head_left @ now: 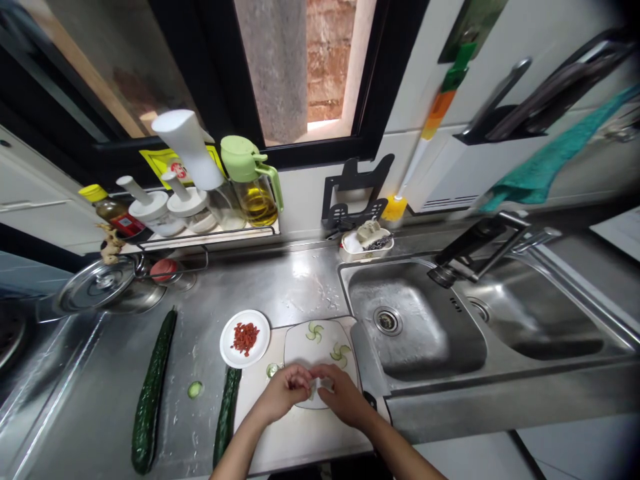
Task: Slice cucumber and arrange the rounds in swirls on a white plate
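Over the near part of a white square plate [300,347], my left hand [286,395] and my right hand [341,395] meet with curled fingers. Between their fingertips is a small pale green piece [313,389], probably cucumber; its exact shape is too small to tell. Curved green slices form a pinwheel [315,332] at the plate's top and another pinwheel [340,355] at its right. The plate rests on a pale cutting board [295,440]. Just left of the plate lies a cucumber slice [272,370]. A round white dish [228,341] holds red berries [245,339].
A whole cucumber [153,400] and a partly hidden cucumber [227,413] lie at left, with a slice [195,389] between them. A double sink [415,320] is at right. Behind stand a lidded pot [103,283], an oil jug [255,193] and a sponge dish [367,252].
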Motion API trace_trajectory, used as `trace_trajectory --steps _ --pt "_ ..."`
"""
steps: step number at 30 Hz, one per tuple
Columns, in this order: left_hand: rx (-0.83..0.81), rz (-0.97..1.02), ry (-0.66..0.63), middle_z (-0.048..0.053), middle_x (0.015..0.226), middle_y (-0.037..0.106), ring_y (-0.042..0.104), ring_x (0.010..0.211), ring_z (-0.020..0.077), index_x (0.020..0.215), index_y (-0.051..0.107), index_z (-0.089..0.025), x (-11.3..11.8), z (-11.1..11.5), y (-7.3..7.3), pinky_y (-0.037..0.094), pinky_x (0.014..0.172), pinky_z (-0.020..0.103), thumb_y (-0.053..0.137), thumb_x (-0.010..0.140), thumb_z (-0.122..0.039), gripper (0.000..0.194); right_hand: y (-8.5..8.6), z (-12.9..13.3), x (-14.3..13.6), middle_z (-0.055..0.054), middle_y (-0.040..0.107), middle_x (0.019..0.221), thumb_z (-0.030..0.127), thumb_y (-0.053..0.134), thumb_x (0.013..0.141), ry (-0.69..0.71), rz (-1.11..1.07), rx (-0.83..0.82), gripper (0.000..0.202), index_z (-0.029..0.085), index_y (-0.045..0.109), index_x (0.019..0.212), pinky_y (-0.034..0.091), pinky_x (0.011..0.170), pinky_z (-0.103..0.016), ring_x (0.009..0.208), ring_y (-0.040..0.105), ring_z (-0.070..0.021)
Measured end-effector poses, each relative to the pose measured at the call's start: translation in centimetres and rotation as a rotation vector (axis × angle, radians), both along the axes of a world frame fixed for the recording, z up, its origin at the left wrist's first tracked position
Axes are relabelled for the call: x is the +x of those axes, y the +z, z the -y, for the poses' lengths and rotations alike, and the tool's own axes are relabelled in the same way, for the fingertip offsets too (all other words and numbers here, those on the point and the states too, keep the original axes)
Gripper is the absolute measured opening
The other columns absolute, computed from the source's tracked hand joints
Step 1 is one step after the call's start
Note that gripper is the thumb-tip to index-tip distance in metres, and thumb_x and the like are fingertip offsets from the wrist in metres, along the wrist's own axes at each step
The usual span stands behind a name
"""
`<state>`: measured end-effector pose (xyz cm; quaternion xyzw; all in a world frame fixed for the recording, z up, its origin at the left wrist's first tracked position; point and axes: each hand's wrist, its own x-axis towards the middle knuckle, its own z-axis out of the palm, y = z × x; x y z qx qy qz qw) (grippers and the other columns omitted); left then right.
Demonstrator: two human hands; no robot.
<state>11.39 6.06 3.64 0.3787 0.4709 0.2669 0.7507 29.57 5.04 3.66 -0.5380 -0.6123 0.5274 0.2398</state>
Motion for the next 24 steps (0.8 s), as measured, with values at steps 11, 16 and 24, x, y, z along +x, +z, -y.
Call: trace_trajectory --steps 11,16,24 --pt "-0.062 -0.025 0.047 -0.005 0.063 0.056 0.044 0.054 0.0052 0.086 0.06 -0.016 -0.2 0.1 -0.5 0.028 0.054 0.02 0.076 0.058 -0.029 0.035 1.6 -0.4 -0.1 0.001 0.062 0.072 0.015 0.053 0.07 0.013 0.081 0.017 0.008 0.021 0.059 0.07 0.04 0.073 -0.028 0.076 0.056 -0.0158" --pt "-0.143 -0.003 0.055 -0.004 0.064 0.055 0.044 0.052 0.0047 0.086 0.059 -0.015 0.0 0.1 0.0 0.029 0.053 0.02 0.075 0.061 -0.041 0.039 2.1 -0.4 -0.1 0.001 0.06 0.072 0.015 0.051 0.074 0.029 0.138 0.075 0.01 0.021 0.058 0.07 0.039 0.073 -0.028 0.076 0.055 -0.0159" --pt "-0.47 -0.004 0.022 -0.002 0.061 0.057 0.048 0.048 0.0057 0.08 0.057 -0.016 1.1 0.3 0.0 0.024 0.048 0.018 0.067 0.064 -0.058 0.047 3.2 -0.1 0.5 -0.001 0.059 0.078 0.016 0.05 0.078 0.109 0.146 0.247 0.008 0.022 0.056 0.075 0.039 0.075 -0.03 0.082 0.053 -0.0173"
